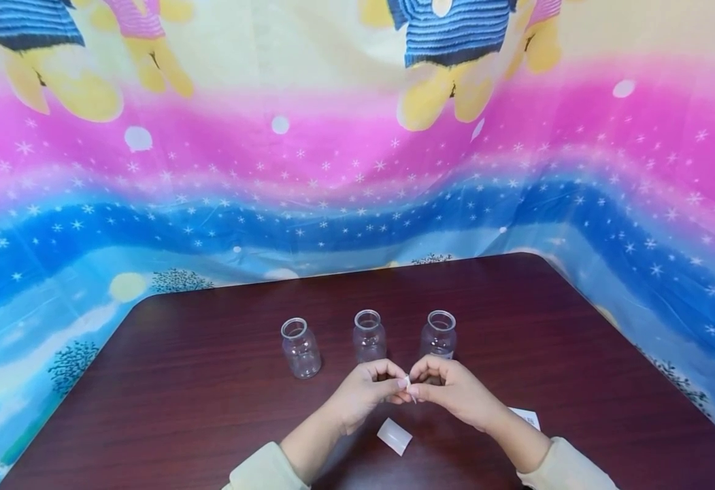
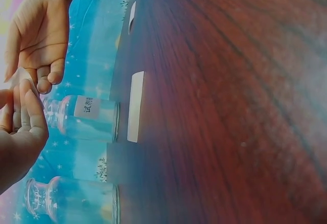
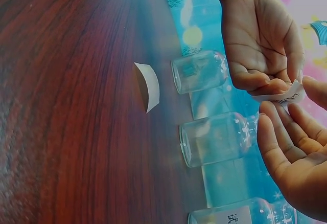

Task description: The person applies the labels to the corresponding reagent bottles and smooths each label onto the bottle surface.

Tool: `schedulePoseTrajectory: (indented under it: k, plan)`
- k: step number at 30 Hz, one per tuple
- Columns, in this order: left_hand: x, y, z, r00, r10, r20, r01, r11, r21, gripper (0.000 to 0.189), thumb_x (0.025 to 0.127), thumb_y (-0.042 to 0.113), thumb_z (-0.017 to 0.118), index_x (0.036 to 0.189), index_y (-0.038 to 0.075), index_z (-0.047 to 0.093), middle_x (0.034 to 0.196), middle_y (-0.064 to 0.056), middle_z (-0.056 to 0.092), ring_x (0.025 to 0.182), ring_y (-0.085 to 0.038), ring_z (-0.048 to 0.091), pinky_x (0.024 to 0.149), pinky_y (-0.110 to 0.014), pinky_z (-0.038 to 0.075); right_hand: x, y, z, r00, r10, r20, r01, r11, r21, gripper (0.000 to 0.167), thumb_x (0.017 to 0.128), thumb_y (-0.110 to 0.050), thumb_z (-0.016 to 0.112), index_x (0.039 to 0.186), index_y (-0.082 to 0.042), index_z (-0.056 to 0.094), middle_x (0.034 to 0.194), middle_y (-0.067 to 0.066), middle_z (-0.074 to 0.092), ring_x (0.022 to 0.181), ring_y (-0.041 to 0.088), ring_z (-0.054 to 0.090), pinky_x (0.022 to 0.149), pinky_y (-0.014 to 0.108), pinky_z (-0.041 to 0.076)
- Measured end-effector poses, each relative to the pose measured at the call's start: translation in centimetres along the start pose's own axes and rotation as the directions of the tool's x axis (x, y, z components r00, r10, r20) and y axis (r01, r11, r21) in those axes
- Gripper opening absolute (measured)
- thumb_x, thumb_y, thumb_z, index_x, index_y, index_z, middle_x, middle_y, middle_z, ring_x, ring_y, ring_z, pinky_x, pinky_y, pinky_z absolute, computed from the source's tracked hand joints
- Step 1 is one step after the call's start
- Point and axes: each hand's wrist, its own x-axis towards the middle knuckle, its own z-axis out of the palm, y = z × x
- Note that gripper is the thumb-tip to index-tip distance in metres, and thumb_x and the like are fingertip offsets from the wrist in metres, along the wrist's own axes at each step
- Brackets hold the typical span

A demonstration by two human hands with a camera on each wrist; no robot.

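Note:
Both hands meet over the near middle of the table. Between the fingertips of my left hand and right hand, a small white paper label with dark printing is pinched at both ends. It bends slightly in the right wrist view. Just beyond the hands stand three clear glass bottles in a row: a left bottle, a middle bottle and a right bottle. All are upright with open mouths. A white label with printed characters is stuck on the right bottle.
A curled white piece of paper lies on the dark red wooden table below the hands. Another white paper with printing shows partly from behind the right forearm. Patterned cloth hangs around the table's back and sides.

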Motion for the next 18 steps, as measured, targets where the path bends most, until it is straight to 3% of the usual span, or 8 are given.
schedulePoseTrajectory:
  k: [7, 18]
  plan:
    - [0.01, -0.31, -0.37, 1.000, 0.013, -0.002, -0.013, 1.000, 0.009, 0.023, 0.080, -0.001, 0.051, 0.092, -0.020, 0.045, 0.073, -0.002, 0.058, 0.068, -0.010, 0.057, 0.066, -0.024, 0.045, 0.07, -0.15, 0.03, 0.999, -0.002, -0.034, 0.002, 1.000, -0.003, 0.014, 0.080, -0.006, 0.057, 0.090, 0.005, 0.054, 0.077, 0.010, 0.055, 0.068, 0.012, 0.054, 0.062, 0.030, 0.047]
    - [0.19, -0.69, -0.56, 0.995, -0.013, -0.101, 0.010, 1.000, -0.026, 0.019, 0.078, 0.000, 0.051, 0.088, -0.016, 0.047, 0.075, -0.003, 0.053, 0.065, -0.011, 0.054, 0.062, -0.023, 0.044, 0.28, -0.05, -0.08, 0.998, -0.006, -0.058, 0.010, 0.998, 0.069, 0.020, 0.079, 0.003, 0.054, 0.097, 0.010, 0.049, 0.075, 0.011, 0.049, 0.064, 0.010, 0.051, 0.058, 0.028, 0.048]
